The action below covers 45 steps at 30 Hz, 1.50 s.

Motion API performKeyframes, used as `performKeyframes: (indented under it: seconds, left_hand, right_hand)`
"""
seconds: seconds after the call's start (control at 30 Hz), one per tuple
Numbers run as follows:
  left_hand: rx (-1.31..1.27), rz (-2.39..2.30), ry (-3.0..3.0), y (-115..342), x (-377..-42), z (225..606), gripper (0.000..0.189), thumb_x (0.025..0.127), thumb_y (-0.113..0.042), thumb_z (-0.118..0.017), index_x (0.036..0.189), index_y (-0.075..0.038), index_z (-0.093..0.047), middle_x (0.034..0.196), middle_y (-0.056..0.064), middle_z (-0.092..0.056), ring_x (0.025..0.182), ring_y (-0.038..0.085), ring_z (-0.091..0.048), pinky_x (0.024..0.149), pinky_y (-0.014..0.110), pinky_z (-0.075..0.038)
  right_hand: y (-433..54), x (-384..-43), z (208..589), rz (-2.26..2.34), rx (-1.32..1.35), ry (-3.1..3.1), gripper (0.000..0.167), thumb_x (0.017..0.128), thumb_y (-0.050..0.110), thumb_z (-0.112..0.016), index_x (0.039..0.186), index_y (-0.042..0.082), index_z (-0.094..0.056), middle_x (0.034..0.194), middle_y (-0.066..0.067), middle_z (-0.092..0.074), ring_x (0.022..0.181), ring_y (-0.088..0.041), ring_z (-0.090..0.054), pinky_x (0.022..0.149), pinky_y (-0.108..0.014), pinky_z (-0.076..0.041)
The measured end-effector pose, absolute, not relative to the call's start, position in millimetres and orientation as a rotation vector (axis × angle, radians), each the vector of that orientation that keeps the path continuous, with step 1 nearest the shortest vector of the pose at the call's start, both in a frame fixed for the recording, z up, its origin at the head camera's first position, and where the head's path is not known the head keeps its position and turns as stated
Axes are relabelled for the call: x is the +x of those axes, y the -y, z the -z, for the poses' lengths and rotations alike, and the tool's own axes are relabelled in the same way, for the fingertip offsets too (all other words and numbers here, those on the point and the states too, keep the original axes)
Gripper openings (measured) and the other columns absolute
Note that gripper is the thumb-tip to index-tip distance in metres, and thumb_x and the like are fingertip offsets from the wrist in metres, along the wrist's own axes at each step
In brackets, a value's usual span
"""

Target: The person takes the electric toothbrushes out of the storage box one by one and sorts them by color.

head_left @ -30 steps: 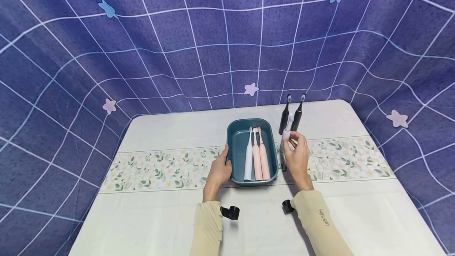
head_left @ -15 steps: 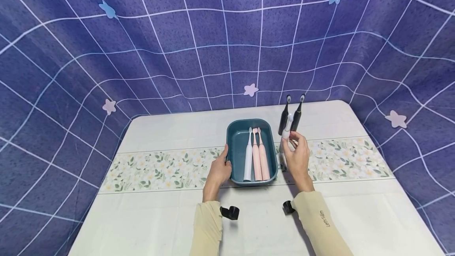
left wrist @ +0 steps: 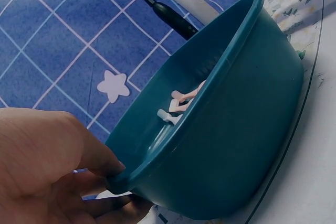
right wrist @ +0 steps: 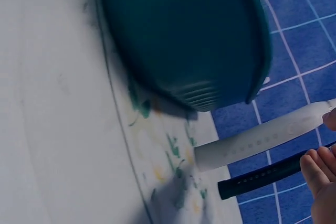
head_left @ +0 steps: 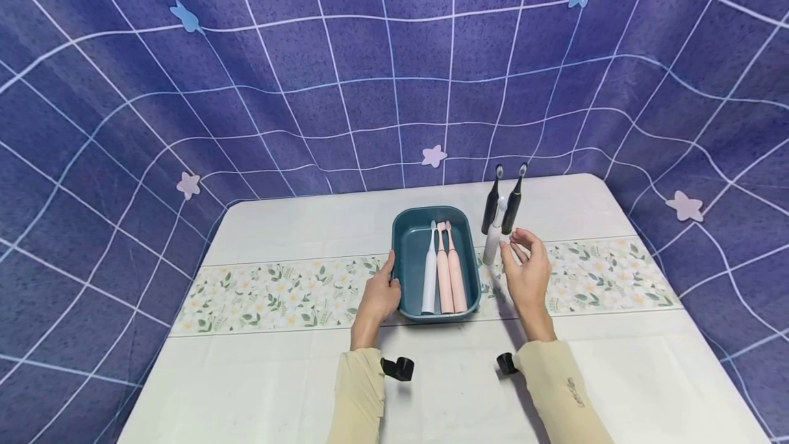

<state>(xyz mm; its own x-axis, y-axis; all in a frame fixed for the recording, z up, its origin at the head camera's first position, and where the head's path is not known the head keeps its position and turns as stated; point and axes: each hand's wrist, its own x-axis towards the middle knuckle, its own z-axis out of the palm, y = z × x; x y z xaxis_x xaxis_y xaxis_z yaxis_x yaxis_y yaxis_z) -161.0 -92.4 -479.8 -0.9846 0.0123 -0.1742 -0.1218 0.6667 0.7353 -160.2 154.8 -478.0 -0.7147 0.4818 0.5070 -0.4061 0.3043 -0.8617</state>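
My left hand (head_left: pixel 379 295) grips the left side of a teal plastic bin (head_left: pixel 402 225), its thumb over the rim and fingers outside. Inside the bin lie one white electric toothbrush (head_left: pixel 429 279) and two pink electric toothbrushes (head_left: pixel 444 283), heads toward the far end. Another white electric toothbrush (head_left: pixel 492 245) stands upright on the table just right of the bin. Beside it is my right hand (head_left: pixel 529 271), thumb and fingers parted and holding nothing, the fingertips close to the handle. Two black electric toothbrushes (head_left: pixel 512 211) stand upright right behind the white one.
The table (head_left: pixel 277 382) has a white cover with a floral band (head_left: pixel 277 293) across it. A purple-blue curtain (head_left: pixel 345 101) with grid lines and stars hangs behind and at both sides. A small black camera mount (head_left: pixel 399 368) sits at each wrist.
My right hand has let go of the white toothbrush and drawn back to the right; the toothbrush now stands by itself. My left hand and the bin have stayed in place.
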Motion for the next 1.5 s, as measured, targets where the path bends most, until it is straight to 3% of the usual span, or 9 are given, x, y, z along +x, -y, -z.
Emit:
performKeyframes:
  seconds: [0.17,0.4,0.57,0.7,0.83,0.93,1.23,1.37,1.5]
  left_hand:
    - [-0.093,-1.221,-2.705,92.4,-161.3,478.8,0.058,0.099,-0.010,-0.042,0.153,-0.021,-0.024,0.107,0.027,-0.064,0.052,0.019,-0.043,0.061,0.032,-0.040]
    - [-0.091,-1.219,-2.717,92.0,-160.9,478.9,0.059,0.098,-0.009,-0.043,0.153,-0.020,-0.025,0.140,0.022,-0.049,0.064,0.021,-0.052,0.068,0.035,-0.043]
    - [-0.090,-1.215,-2.712,91.7,-160.2,477.9,0.058,0.098,-0.009,-0.042,0.153,-0.021,-0.025,0.126,0.027,-0.058,0.059,0.021,-0.048,0.064,0.034,-0.041]
    - [-0.093,-1.211,-2.707,91.5,-159.7,477.2,0.058,0.099,-0.010,-0.042,0.153,-0.021,-0.025,0.121,0.026,-0.061,0.061,0.022,-0.051,0.068,0.036,-0.043]
    - [-0.104,-1.209,-2.721,91.3,-159.9,476.8,0.058,0.099,-0.010,-0.042,0.153,-0.020,-0.026,0.141,0.020,-0.049,0.076,0.022,-0.057,0.079,0.039,-0.044]
    - [-0.102,-1.209,-2.720,91.6,-159.9,477.0,0.058,0.099,-0.010,-0.043,0.153,-0.020,-0.026,0.144,0.018,-0.046,0.083,0.026,-0.060,0.082,0.041,-0.044]
    - [-0.099,-1.194,-2.729,92.7,-160.9,478.6,0.057,0.099,-0.010,-0.043,0.153,-0.021,-0.025,0.144,0.017,-0.046,0.087,0.030,-0.061,0.080,0.041,-0.044]
    - [-0.104,-1.204,-2.734,92.2,-160.9,479.2,0.057,0.099,-0.010,-0.043,0.152,-0.021,-0.027,0.145,0.016,-0.045,0.105,0.028,-0.059,0.086,0.042,-0.044]
    - [-0.093,-1.212,-2.732,91.7,-160.5,478.6,0.058,0.098,-0.009,-0.044,0.152,-0.020,-0.027,0.145,0.017,-0.045,0.107,0.030,-0.059,0.087,0.043,-0.044]
  right_hand:
    - [-154.0,-148.6,468.4,-1.606,-0.106,1.824,0.036,0.083,-0.009,-0.064,0.115,-0.020,-0.052,0.110,-0.033,-0.058,0.102,-0.042,-0.060,0.089,-0.034,-0.051]
    - [-141.2,-134.2,465.5,-1.648,-0.025,1.778,0.033,0.083,-0.010,-0.065,0.114,-0.018,-0.055,0.107,-0.030,-0.060,0.102,-0.037,-0.062,0.087,-0.031,-0.051]
    - [-125.2,-128.4,460.9,-1.616,0.084,1.808,0.032,0.080,-0.016,-0.064,0.110,-0.022,-0.054,0.105,-0.036,-0.059,0.098,-0.047,-0.060,0.084,-0.035,-0.052]
    - [-117.1,-134.0,471.9,-1.615,0.113,1.864,0.034,0.080,-0.015,-0.066,0.111,-0.021,-0.054,0.107,-0.035,-0.059,0.097,-0.046,-0.061,0.084,-0.037,-0.052]
    - [-111.4,-143.1,486.5,-1.627,0.081,1.965,0.037,0.080,-0.009,-0.069,0.114,-0.014,-0.056,0.110,-0.027,-0.061,0.101,-0.037,-0.064,0.086,-0.033,-0.052]
    - [-106.7,-146.1,489.1,-1.611,0.062,2.037,0.038,0.080,-0.006,-0.071,0.115,-0.010,-0.058,0.109,-0.022,-0.062,0.101,-0.032,-0.064,0.086,-0.029,-0.052]
    - [-93.5,-154.4,491.0,-1.556,0.028,2.285,0.045,0.079,-0.001,-0.071,0.120,-0.011,-0.055,0.110,-0.023,-0.061,0.104,-0.034,-0.063,0.089,-0.036,-0.052]
    - [-87.1,-157.9,491.7,-1.471,-0.012,2.456,0.050,0.078,0.006,-0.073,0.122,-0.010,-0.055,0.110,-0.022,-0.063,0.100,-0.032,-0.063,0.089,-0.041,-0.050]
    - [-80.3,-160.9,493.0,-1.419,-0.024,2.581,0.051,0.079,0.010,-0.072,0.123,-0.010,-0.056,0.108,-0.021,-0.064,0.098,-0.030,-0.063,0.087,-0.042,-0.049]
